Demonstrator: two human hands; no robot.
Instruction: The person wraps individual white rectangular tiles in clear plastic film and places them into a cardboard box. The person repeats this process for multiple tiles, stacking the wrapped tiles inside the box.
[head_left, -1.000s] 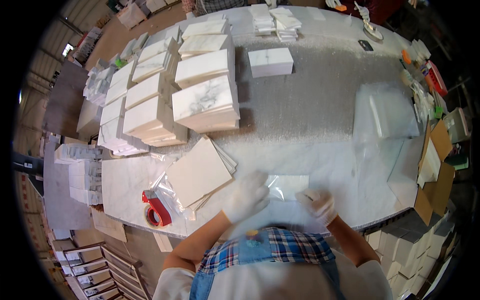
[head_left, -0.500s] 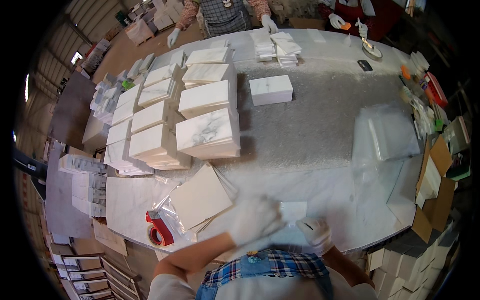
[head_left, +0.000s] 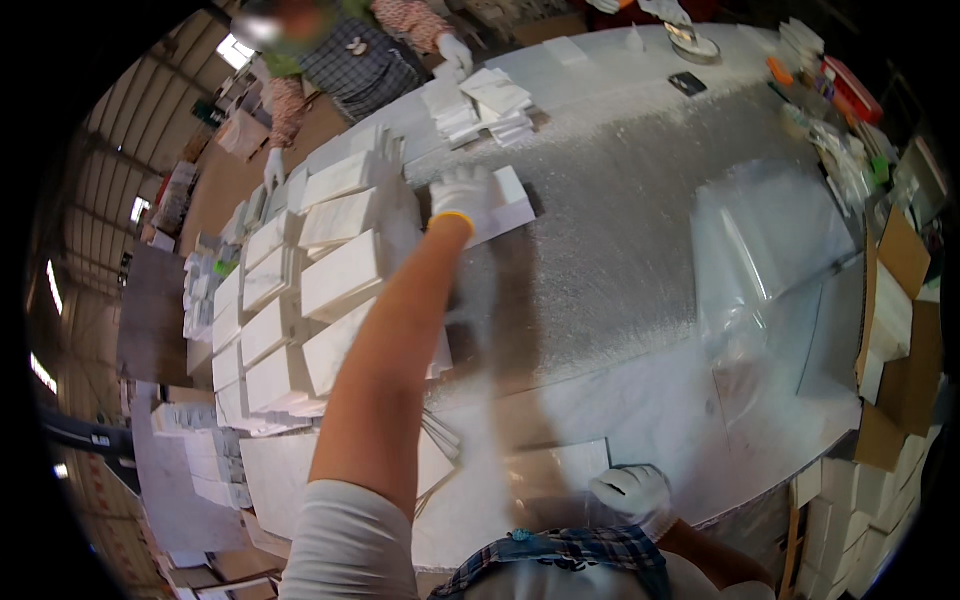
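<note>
Stretched far forward, my left hand [head_left: 465, 195], in a white glove with a yellow cuff, is over the left part of a low stack of white marble tiles [head_left: 514, 200]. Its fingers bend over the top tile's far edge; their tips are hidden. Near the front edge of the table, my gloved right hand [head_left: 636, 492] stays with curled fingers at the lower right corner of a clear plastic bag [head_left: 592, 514]. A pale flat tile [head_left: 565, 465] lies by that hand, seemingly in or under the plastic.
Rows of marble tile stacks [head_left: 342, 275] stand left of my arm. A pile of clear plastic bags [head_left: 765, 240] and an open cardboard box [head_left: 905, 340] are at right. Across the table, a co-worker's gloved hand [head_left: 455, 52] is by smaller tile stacks [head_left: 480, 105].
My left hand has moved from beside the right hand, forward to the low tile stack. The right hand stays near the front edge. The whole view has tilted and shifted.
</note>
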